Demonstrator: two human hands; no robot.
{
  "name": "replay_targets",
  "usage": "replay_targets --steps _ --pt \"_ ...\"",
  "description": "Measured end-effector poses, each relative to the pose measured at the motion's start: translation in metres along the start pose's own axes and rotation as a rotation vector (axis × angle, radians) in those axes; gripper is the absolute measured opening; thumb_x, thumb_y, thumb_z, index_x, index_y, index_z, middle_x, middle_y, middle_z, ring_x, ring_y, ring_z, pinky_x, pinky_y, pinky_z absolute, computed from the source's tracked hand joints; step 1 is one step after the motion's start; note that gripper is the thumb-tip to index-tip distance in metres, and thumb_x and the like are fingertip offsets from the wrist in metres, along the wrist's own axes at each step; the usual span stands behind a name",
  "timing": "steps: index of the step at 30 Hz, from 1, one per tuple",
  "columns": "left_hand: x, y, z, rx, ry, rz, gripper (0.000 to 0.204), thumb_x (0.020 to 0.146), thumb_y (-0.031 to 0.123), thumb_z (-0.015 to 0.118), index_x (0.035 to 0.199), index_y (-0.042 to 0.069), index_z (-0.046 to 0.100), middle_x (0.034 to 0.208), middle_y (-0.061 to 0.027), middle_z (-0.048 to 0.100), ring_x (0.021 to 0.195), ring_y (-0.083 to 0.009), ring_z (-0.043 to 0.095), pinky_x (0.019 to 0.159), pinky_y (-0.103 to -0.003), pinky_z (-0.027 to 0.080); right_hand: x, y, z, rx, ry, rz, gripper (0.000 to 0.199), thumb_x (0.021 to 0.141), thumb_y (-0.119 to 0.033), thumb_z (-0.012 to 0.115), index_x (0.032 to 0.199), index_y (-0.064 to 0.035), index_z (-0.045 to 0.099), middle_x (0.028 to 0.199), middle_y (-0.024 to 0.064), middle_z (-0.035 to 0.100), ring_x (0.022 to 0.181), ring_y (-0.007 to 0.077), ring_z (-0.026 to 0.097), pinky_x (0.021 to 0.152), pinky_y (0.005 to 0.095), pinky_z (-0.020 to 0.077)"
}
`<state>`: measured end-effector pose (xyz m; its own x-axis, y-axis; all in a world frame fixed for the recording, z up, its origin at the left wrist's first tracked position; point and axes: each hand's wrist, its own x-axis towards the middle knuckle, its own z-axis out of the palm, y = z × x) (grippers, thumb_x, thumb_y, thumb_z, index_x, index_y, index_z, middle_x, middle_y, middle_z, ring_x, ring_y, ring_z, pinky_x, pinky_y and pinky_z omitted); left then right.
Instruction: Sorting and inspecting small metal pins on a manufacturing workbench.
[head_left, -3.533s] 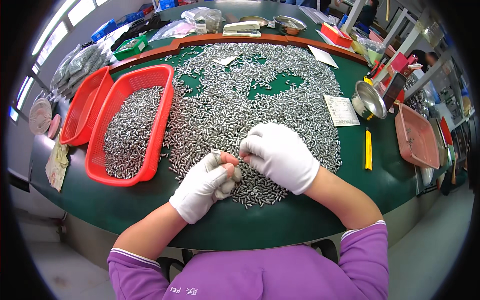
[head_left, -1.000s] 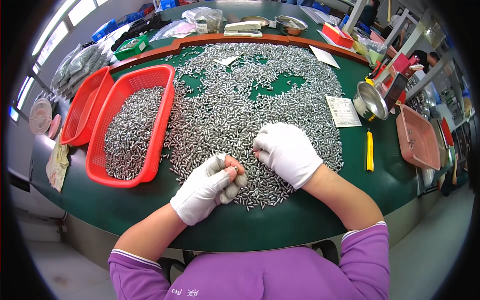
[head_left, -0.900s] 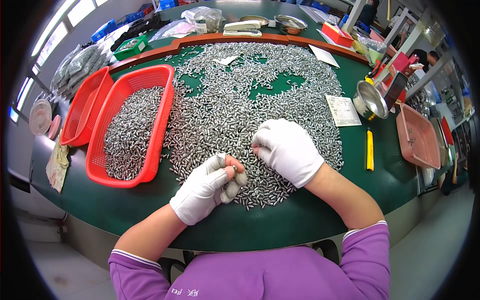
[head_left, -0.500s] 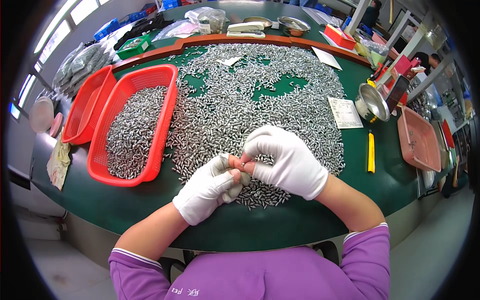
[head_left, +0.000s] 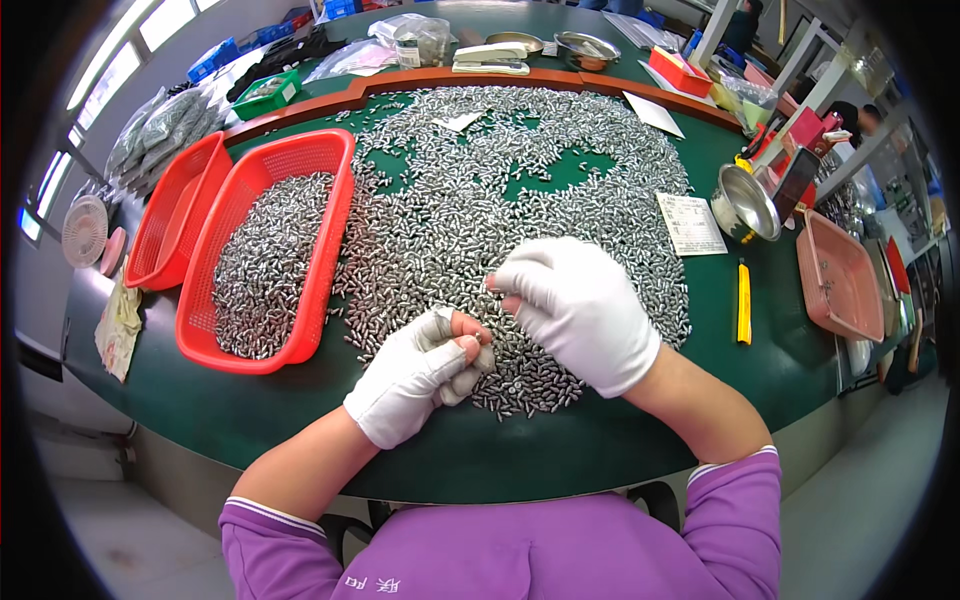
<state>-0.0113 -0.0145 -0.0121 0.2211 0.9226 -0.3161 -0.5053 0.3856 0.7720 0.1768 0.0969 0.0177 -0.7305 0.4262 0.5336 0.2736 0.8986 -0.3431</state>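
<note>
Small silvery bullet-shaped metal pieces (head_left: 430,225) are spread in a wide heap over the green table. Both my hands wear white gloves with bare thumb and forefinger tips. My left hand (head_left: 425,370) is closed low over the heap's near edge, thumb against curled fingers; whatever it holds is hidden. My right hand (head_left: 580,310) hovers over the heap just beyond it, thumb and forefinger tips slightly apart, with nothing visible between them. Left of the heap, a red perforated basket (head_left: 343,215) contains many of the same pieces.
An empty red basket (head_left: 165,215) leans beside the full one. On the right lie a paper slip (head_left: 690,225), a yellow cutter (head_left: 743,305), a metal bowl (head_left: 748,200) and a pink tray (head_left: 840,280). A brown wooden rail (head_left: 560,80) bounds the far side, with a stapler behind it.
My right hand has moved up and away from my left hand, and its fingertips have parted from the left fingertips. My left hand has stayed nearly in place.
</note>
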Motion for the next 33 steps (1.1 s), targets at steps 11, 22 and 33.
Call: replay_targets --steps 11,22,33 --pt "0.001 -0.002 0.002 -0.023 0.044 0.033 0.014 0.095 0.018 0.064 0.104 0.010 0.057 0.089 -0.0016 0.064 0.067 -0.0062 0.051 0.058 -0.019 0.039 0.002 0.006 -0.002 0.115 -0.005 0.000 0.020 0.072 -0.012 0.076 0.090 -0.0102 0.070 0.088 0.0064 0.066 0.081 0.0280 0.064 0.071 0.0386 0.0517" --pt "-0.002 -0.004 0.003 -0.002 0.063 0.075 0.015 0.092 0.016 0.068 0.099 0.008 0.057 0.090 -0.0051 0.066 0.067 -0.0085 0.052 0.058 -0.021 0.040 0.004 -0.012 0.001 0.130 0.043 -0.189 0.018 0.066 -0.011 0.078 0.077 -0.0089 0.063 0.072 0.0051 0.061 0.061 0.0269 0.060 0.054 0.0367 0.0477" --pt "-0.001 -0.002 0.005 0.056 0.099 0.089 0.014 0.092 0.014 0.068 0.098 0.008 0.056 0.086 -0.0029 0.064 0.066 -0.0088 0.052 0.058 -0.022 0.040 0.003 -0.016 0.003 -0.029 0.074 -0.245 0.020 0.062 -0.012 0.076 0.073 -0.0085 0.059 0.070 0.0039 0.057 0.059 0.0260 0.057 0.050 0.0377 0.0440"
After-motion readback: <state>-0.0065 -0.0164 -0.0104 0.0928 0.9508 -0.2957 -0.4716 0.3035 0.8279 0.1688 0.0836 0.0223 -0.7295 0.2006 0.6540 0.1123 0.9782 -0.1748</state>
